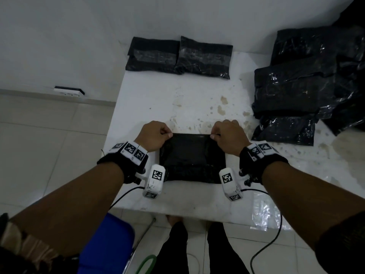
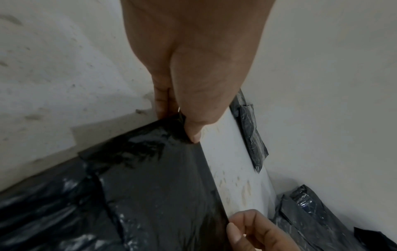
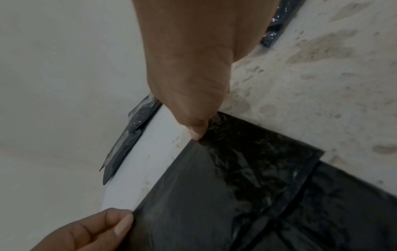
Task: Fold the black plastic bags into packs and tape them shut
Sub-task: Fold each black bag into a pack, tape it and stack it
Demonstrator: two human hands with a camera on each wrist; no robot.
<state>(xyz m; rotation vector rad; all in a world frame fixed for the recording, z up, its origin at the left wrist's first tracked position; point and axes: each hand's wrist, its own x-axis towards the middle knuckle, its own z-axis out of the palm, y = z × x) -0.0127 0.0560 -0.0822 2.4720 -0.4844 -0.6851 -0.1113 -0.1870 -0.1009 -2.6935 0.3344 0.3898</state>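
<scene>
A black plastic bag (image 1: 191,155) lies folded near the front edge of the white table (image 1: 197,99). My left hand (image 1: 156,135) pinches its far left corner between thumb and fingers; my right hand (image 1: 227,133) pinches the far right corner. The far flap is lifted taut between the two hands. In the left wrist view the left hand (image 2: 189,129) grips the bag (image 2: 154,195) at its corner, and the right hand (image 2: 247,229) shows at the bottom. The right wrist view has the right hand (image 3: 197,130) pinching the bag (image 3: 225,195), with the left hand (image 3: 107,225) at the other corner.
Two taped black packs (image 1: 177,56) lie side by side at the table's far edge. A heap of loose black bags (image 1: 304,88) fills the right side. Clear plastic film (image 1: 264,210) lies at the front right corner. A blue chair (image 1: 106,244) stands below left.
</scene>
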